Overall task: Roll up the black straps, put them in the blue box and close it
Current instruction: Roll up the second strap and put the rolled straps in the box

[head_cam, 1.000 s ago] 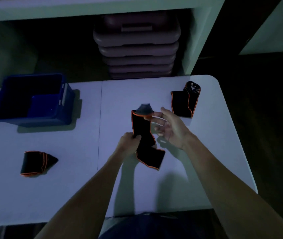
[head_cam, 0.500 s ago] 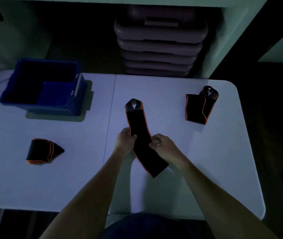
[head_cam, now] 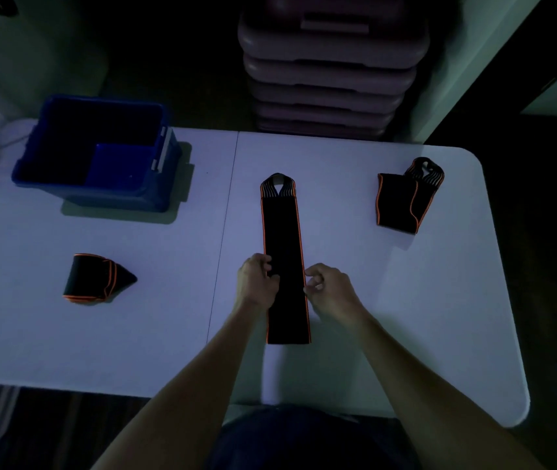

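step: rolling not yet begun | strap [head_cam: 284, 259] lies flat mid-surface | your left hand [head_cam: 255, 279] and right hand [head_cam: 329, 288] pinch its edges | blue box [head_cam: 67, 179] open, far-left corner | next: roll from the near end, tightly

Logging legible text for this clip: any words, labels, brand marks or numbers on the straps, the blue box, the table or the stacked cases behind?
None can be read.
Flat strap, folded strap, rolled strap: orange edging only, no print visible.
Blue box: no label visible.
Stacked cases: plain, too dark to tell.
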A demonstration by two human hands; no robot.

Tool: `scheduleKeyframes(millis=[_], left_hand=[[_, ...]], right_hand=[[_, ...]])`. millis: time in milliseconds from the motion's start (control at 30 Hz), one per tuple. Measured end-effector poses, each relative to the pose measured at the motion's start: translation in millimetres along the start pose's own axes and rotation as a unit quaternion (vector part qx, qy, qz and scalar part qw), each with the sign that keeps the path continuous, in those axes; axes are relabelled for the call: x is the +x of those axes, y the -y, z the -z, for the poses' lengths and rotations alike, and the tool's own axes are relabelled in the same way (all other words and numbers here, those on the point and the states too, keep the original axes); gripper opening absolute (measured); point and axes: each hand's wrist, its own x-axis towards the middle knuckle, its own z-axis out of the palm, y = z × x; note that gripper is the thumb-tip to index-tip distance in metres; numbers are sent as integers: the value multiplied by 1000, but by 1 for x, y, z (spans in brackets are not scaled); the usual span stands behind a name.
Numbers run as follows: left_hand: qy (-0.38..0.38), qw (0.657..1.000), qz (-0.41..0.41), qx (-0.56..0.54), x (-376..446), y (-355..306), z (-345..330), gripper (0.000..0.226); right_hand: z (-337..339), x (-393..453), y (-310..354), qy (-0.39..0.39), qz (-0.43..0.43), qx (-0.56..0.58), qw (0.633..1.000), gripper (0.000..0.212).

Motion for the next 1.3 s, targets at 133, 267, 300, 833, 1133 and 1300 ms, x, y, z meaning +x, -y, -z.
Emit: scheduleKeyframes(millis=[133, 267, 300, 833, 1133, 1300], left_hand=[[22, 999, -27, 16, 1, -3, 6, 45], [32, 997, -51, 40, 3, -4, 9, 46], [24, 997, -61, 40, 4, -7, 8, 44], [207, 975, -77, 6, 79, -155, -108, 53], [143, 986, -37, -77, 99, -193, -149, 28], [228, 958, -156, -79, 80, -183, -126, 13]], right_hand=[[1, -3, -1, 16, 4, 43, 999, 32], [4, -5, -1, 29, 1, 75, 997, 31], [8, -4, -1, 16, 4, 78, 997, 29], [154, 105, -54, -252, -107, -33, 961, 59], [153, 80, -69, -219, -49, 229, 947, 76], [175, 65, -82, -275, -98, 392, 872, 52]])
